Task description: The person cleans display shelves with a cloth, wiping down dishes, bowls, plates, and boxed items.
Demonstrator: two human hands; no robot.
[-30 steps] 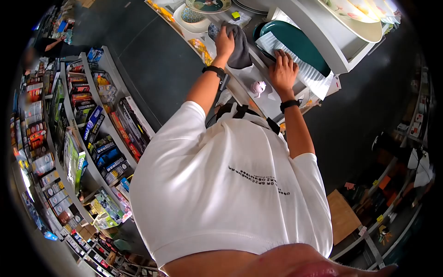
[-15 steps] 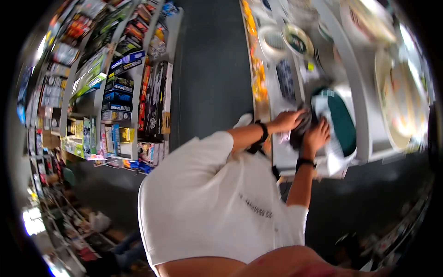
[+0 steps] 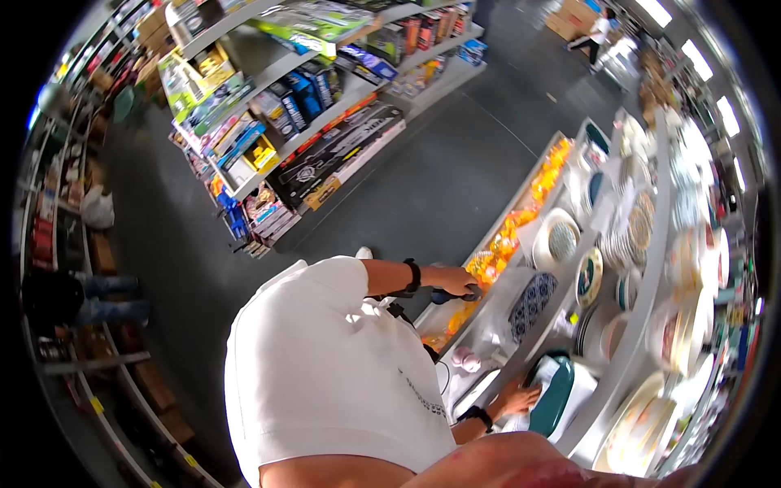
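Observation:
My left hand (image 3: 457, 281) is closed around a dark, soft-looking thing (image 3: 447, 295), perhaps a cloth, above the orange packets at the shelf's edge. My right hand (image 3: 518, 398) lies with its fingers out against the near side of a long dark green dish (image 3: 553, 394). White wrapping (image 3: 575, 397) surrounds that dish. Beyond my right hand sits a blue-and-white patterned dish (image 3: 533, 307) in clear wrap. Small pink items (image 3: 465, 359) lie between my two hands. Dark bands are on both wrists.
Round bowls (image 3: 558, 238) and stacked plates (image 3: 637, 224) fill the shelves at right. Orange packets (image 3: 506, 236) line the low front ledge. Across the grey floor (image 3: 455, 154) stands a shelf of boxed goods (image 3: 301, 102). Another person (image 3: 598, 37) is far off at the top; jeans (image 3: 114, 298) show at left.
The view has swung round. My left hand has drawn away from the green dish to the ledge, carrying the dark thing that was between both hands. My right hand stays by the dish.

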